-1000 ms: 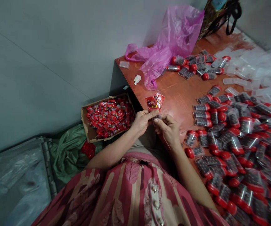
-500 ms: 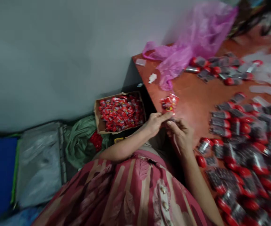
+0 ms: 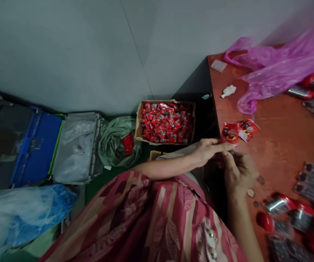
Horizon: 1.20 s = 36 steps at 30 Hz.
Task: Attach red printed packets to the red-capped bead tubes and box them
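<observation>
My left hand (image 3: pixel 208 150) reaches to the table's near edge, its fingers pinched at the lower edge of a small printed red packet (image 3: pixel 230 133). A second red packet (image 3: pixel 249 130) overlaps it to the right, over the tabletop. My right hand (image 3: pixel 239 169) is closed right beside the left fingertips, thumb on top. Something small and dark shows between the two hands, too hidden to name. To the left of the hands, a cardboard box (image 3: pixel 138 125) is filled with many similar red packets.
The orange-red table (image 3: pixel 277 140) carries several red-capped dark pieces (image 3: pixel 279 203), a pink plastic bag (image 3: pixel 277 65) and a white scrap (image 3: pixel 229 91). Left of the box lie a green cloth sack (image 3: pixel 110 142), a grey crate (image 3: pixel 95 145) and a blue crate (image 3: pixel 40 145).
The view has swung to the right-hand side's opposite, so the box, table and hands appear farther right. Both hands stay together at the table edge, and the two red packets now show more separately.
</observation>
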Each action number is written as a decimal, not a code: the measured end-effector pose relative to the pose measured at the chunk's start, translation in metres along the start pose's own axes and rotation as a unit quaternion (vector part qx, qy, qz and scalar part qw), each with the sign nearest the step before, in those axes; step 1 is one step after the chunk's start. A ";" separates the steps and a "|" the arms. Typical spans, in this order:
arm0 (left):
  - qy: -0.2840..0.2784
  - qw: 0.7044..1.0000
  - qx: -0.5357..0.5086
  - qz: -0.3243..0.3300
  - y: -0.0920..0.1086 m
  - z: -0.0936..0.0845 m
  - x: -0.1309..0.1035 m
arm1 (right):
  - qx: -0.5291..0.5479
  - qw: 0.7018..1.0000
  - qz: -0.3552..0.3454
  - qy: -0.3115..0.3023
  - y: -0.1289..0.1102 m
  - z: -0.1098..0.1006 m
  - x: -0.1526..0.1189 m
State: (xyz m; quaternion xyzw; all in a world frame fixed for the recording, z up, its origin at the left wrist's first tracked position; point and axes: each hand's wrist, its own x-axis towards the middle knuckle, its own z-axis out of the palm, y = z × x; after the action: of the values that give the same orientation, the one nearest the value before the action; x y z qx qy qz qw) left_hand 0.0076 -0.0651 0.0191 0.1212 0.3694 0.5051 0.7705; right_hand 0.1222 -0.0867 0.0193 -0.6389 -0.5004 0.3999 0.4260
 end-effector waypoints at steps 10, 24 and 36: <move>0.005 0.999 -0.037 0.028 0.015 -0.008 0.004 | 0.126 0.983 0.081 -0.105 -0.019 0.012 0.001; 0.010 0.999 0.035 0.007 0.008 0.011 0.006 | 0.207 0.975 0.072 -0.030 -0.015 0.005 -0.010; 0.021 0.996 0.074 0.047 -0.001 0.025 -0.001 | 0.197 0.978 0.038 0.065 -0.006 -0.003 -0.015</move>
State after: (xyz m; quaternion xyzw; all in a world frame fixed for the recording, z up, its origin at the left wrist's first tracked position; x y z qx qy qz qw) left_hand 0.0252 -0.0617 0.0362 0.1842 0.4158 0.5143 0.7271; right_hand 0.1205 -0.1007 0.0271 -0.5859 -0.3582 0.4638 0.5597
